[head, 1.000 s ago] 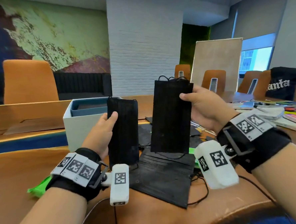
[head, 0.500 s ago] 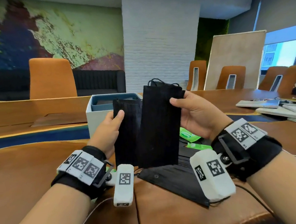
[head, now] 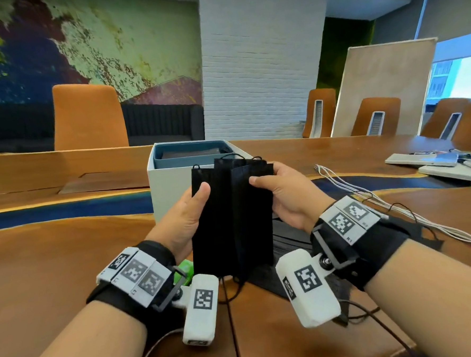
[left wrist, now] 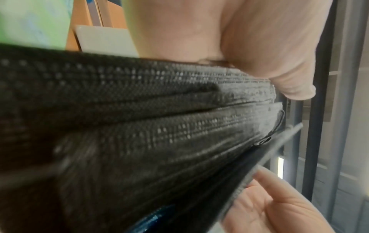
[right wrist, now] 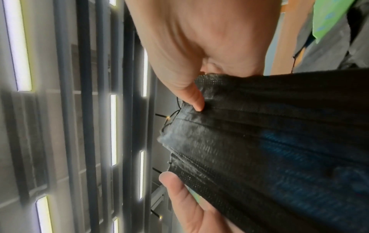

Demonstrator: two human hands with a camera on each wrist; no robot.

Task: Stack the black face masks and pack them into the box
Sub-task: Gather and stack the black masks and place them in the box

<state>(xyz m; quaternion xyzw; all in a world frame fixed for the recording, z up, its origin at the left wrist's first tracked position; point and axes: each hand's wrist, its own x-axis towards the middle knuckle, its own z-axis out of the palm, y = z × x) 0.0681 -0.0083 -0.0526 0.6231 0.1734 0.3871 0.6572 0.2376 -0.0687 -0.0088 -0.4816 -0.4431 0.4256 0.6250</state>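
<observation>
Both hands hold black face masks upright above the wooden table (head: 41, 273), in front of the box (head: 169, 193). The left hand (head: 186, 220) grips the left mask (head: 210, 235) along its left edge: the thumb (head: 202, 190) presses on the near face close to the top, the remaining fingers lie hidden behind. The right hand (head: 287, 195) grips the right mask (head: 255, 221) along its right edge, thumb (head: 259, 181) on the near face, fingers behind. The right mask overlaps the left one, their faces touching or nearly so; ear loops protrude above both upper edges. The right wrist view shows the thumb tip bearing on the pleats near the mask's top corner. Further black masks (head: 288, 244) lie flat on the table beneath the hands. The box stands open behind, dark contents visible inside.
</observation>
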